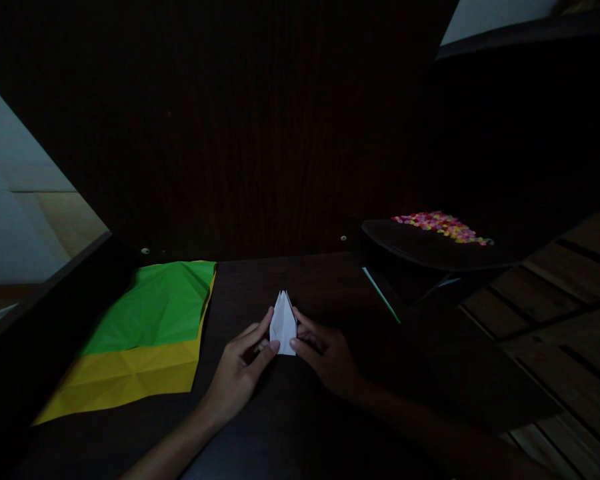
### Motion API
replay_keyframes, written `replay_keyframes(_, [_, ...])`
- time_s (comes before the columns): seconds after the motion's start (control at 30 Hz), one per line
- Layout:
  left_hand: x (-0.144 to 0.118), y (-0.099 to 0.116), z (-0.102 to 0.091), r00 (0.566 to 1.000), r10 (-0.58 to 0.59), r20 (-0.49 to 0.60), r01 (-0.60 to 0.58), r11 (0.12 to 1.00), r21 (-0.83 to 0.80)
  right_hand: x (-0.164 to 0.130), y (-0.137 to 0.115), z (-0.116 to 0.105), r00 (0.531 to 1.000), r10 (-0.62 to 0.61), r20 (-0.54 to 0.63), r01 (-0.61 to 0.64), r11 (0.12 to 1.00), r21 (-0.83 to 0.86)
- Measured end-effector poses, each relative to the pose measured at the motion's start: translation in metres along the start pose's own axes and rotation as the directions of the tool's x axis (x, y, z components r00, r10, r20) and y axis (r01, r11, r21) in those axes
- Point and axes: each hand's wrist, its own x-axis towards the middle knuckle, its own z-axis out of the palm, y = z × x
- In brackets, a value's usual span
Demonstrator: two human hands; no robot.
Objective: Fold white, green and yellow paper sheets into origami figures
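Note:
A small folded white paper (283,327), pointed at its far end and flat at its near edge, is held between both hands above the dark tabletop. My left hand (244,360) pinches its left side, with the thumb at the lower left corner and the forefinger higher up that edge. On the opposite side, my right hand (330,357) grips it the same way, thumb near the lower right corner. Several narrow tips show at the paper's top. The remaining fingers of both hands are mostly hidden behind or in shadow.
Creased green paper (155,303) lies over a yellow sheet (130,377) on the left. Small colourful pieces (445,227) are heaped on a dark curved shelf (410,241) at the right. A thin white-and-green strip (381,295) lies below it. A dark upright panel (250,133) closes the back.

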Motion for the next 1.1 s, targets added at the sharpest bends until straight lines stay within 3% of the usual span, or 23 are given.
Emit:
replay_keyframes(0.3, [0.001,0.005,0.002,0.998,-0.018,-0.060,0.013,0.996,-0.088,0.001,-0.005,0.003,0.997,0.070,0.030,-0.071,0.996,0.053])
replay_keyframes(0.67, [0.002,0.003,0.000,0.994,-0.040,-0.104,0.030,0.994,-0.102,-0.002,-0.012,0.001,0.997,-0.058,0.051,0.061,0.997,-0.050])
replay_keyframes(0.9, [0.002,-0.005,0.000,0.999,-0.045,-0.020,0.041,0.988,-0.151,-0.003,-0.006,0.005,0.999,0.033,0.017,-0.035,0.992,0.119])
replay_keyframes(1.1, [0.002,-0.007,0.000,0.998,-0.050,0.047,0.057,0.981,-0.185,0.000,-0.009,0.003,0.986,0.163,0.045,-0.168,0.975,0.145])
